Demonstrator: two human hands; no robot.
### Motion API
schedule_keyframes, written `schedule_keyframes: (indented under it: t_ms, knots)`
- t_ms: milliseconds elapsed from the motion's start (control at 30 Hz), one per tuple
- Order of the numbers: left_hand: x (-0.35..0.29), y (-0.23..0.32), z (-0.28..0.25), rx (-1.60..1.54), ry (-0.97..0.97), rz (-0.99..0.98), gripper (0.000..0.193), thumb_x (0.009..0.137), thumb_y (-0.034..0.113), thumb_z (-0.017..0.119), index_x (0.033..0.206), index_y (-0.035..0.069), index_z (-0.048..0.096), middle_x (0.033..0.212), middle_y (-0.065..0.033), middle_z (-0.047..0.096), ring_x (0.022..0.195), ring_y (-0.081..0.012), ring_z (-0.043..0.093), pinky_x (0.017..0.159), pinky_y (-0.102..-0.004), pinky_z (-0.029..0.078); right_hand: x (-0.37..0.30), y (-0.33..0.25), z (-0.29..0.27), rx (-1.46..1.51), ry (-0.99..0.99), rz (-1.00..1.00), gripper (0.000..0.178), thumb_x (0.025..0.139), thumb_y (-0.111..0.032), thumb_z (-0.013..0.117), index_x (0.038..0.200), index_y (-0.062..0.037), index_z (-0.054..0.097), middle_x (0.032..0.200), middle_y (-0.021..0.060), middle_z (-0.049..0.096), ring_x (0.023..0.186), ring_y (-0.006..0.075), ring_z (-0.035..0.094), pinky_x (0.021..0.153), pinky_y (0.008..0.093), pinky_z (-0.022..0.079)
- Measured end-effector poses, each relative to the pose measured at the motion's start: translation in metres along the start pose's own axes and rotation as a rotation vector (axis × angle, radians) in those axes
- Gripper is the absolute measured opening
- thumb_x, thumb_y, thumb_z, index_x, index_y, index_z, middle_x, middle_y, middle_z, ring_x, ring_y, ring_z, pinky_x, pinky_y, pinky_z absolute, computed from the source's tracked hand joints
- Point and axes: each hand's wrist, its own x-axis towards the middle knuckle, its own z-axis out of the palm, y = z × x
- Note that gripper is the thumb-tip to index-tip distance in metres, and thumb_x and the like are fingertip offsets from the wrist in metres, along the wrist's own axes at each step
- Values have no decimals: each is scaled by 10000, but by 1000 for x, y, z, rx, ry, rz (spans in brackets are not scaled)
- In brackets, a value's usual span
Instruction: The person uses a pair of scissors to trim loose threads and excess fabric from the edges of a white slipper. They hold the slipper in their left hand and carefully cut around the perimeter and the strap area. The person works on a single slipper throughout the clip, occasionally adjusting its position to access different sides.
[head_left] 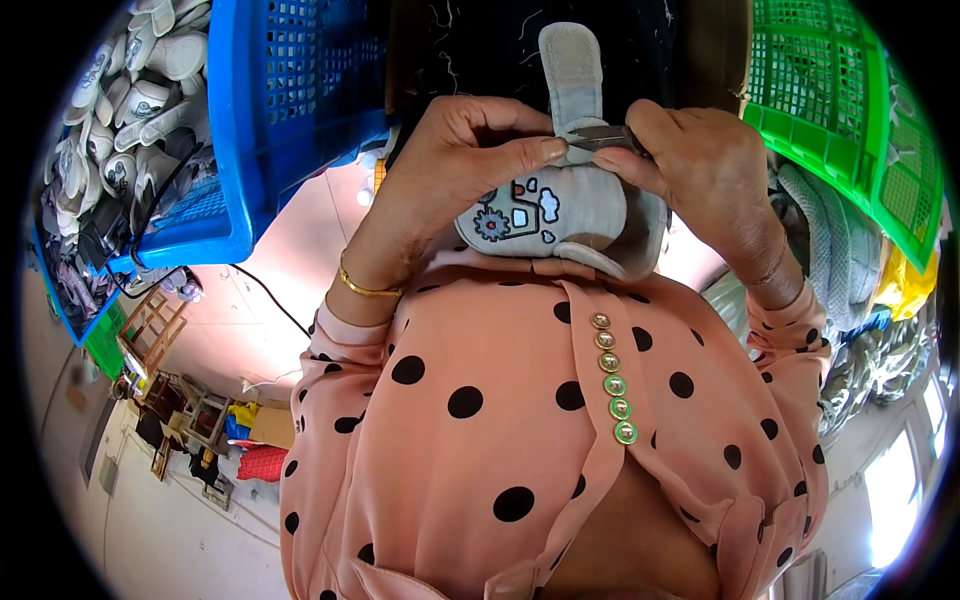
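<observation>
A small light-grey cloth shoe [590, 200] rests against my front, with a stitched gear-and-cloud picture on its side. Its long strap [572, 75] points away from me. My left hand [450, 150] is closed on the shoe at the base of the strap, thumb and fingers pinching there. My right hand [705, 165] grips a small dark metal tool with a pointed tip, which looks like thread snips [598, 137]. The tip lies across the strap's base, close to my left thumb. How far its blades are apart I cannot make out.
A blue plastic crate [240, 120] stands at the left, beside a heap of similar light shoes [140, 120]. On the right is a green crate [810, 90], with grey cloth pieces [835, 240] below it. Loose threads lie on the dark surface [490, 50] ahead.
</observation>
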Motion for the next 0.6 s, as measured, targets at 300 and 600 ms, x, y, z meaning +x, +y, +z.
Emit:
schedule_keyframes:
  t_ms: [300, 600]
  knots:
    - [-2, 0, 3, -30, 19, -30, 206, 835, 105, 749, 989, -29, 723, 861, -88, 718, 742, -101, 670, 682, -211, 532, -2, -10, -6, 20, -85, 99, 380, 845, -461, 662, 774, -112, 529, 569, 48, 525, 490, 215, 562, 432, 329, 422]
    - [-3, 0, 5, -75, 30, -70, 215, 827, 160, 774, 962, -4, 741, 815, -55, 710, 717, -75, 645, 653, -201, 516, -4, -11, -3, -66, -95, 65, 397, 828, -464, 675, 728, -116, 513, 538, 40, 501, 479, 210, 548, 433, 323, 424]
